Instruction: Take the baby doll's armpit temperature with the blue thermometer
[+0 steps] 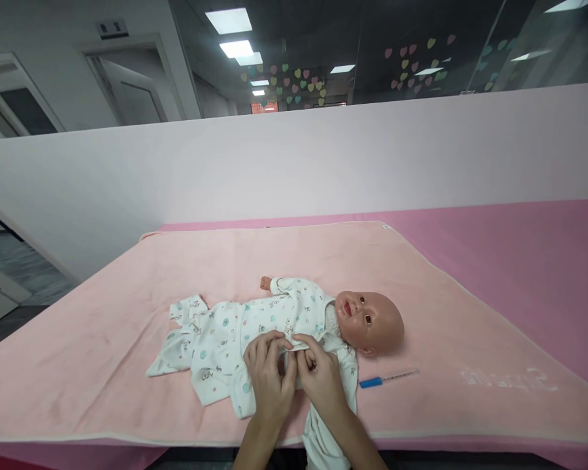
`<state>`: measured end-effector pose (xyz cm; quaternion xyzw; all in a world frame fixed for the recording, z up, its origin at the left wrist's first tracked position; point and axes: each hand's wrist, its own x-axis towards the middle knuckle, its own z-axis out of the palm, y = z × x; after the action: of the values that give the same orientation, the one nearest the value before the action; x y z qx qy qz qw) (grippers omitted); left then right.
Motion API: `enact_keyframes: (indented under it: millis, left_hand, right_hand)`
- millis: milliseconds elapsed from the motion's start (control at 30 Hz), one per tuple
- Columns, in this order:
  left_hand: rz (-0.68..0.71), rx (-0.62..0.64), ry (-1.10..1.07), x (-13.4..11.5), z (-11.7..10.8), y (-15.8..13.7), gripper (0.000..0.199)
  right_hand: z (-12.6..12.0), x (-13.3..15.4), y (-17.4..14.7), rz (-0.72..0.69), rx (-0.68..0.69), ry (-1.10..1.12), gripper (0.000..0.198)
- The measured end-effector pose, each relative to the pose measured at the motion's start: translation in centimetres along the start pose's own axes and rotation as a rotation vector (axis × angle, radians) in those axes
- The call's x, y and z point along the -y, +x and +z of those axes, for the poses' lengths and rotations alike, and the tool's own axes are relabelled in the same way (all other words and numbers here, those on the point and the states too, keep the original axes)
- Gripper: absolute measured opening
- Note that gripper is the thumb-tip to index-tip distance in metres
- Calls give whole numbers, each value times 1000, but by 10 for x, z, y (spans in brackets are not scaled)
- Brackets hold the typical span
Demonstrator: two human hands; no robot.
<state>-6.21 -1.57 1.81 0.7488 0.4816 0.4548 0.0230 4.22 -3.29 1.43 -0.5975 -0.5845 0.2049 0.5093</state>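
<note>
A baby doll (370, 320) lies on its back, head to the right, in a white printed baby top (269, 316) and matching trousers (181, 339). At the near side of its chest, my left hand (270, 365) pinches the edge of the top. My right hand (317, 372) is beside it, fingers closed on the same cloth edge. Part of the doll's near side is hidden behind my hands. A plain pale cloth (321, 440) hangs under my right forearm toward the table's front edge.
A blue-and-clear thin stick, like a thermometer (382, 379), lies right of my right hand. Under the doll is a peach towel (451, 339) over a pink surface (534, 261). A white wall (294, 163) stands behind it.
</note>
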Motion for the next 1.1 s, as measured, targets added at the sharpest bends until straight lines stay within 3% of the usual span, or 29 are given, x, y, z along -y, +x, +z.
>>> enact_keyframes:
  millis: [333,1100]
  left_hand:
    - [-7,-58,-34,1,1,-2,10]
    - [-37,-135,-123,0,1,0,8]
  right_hand:
    - [2,-3,-1,27,81,-84,27]
    - [2,-2,-4,64,51,7,32]
